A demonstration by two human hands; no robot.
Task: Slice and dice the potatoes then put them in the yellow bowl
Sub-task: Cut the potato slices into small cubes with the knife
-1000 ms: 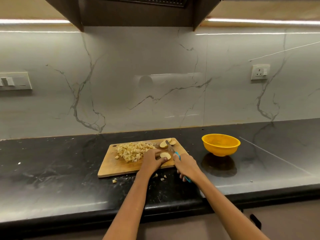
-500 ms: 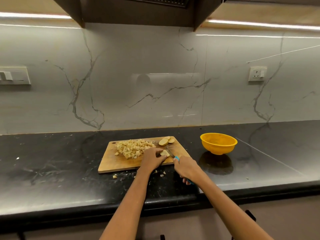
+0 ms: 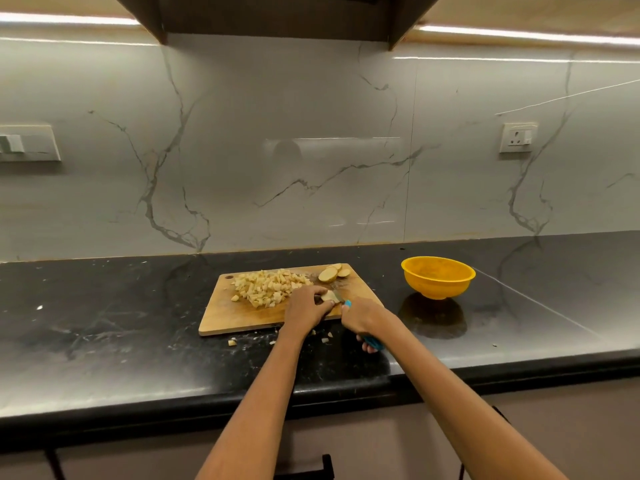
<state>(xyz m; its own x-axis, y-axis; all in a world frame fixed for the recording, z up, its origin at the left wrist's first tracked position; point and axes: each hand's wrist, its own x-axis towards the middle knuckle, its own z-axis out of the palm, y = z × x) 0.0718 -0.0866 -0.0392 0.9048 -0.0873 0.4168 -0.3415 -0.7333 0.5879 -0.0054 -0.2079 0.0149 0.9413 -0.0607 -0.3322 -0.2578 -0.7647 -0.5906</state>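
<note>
A wooden cutting board (image 3: 228, 313) lies on the black counter. On it sits a pile of diced potato (image 3: 268, 286), and a few potato slices (image 3: 330, 272) lie at its far right corner. My left hand (image 3: 306, 306) pinches a potato slice (image 3: 328, 297) near the board's front right. My right hand (image 3: 363, 317) grips a knife with a blue handle (image 3: 374, 342); its blade sits against that slice and is mostly hidden. The yellow bowl (image 3: 438, 277) stands to the right of the board; nothing shows inside it.
Several stray potato bits (image 3: 232, 342) lie on the counter in front of the board. A marble backsplash runs behind, with a socket (image 3: 516, 137) at right and a switch panel (image 3: 27, 143) at left. The counter's front edge (image 3: 207, 400) runs below my arms.
The knife has drawn back toward me through the slice under my left hand. The camera has tilted a little, shifting the scene in view.
</note>
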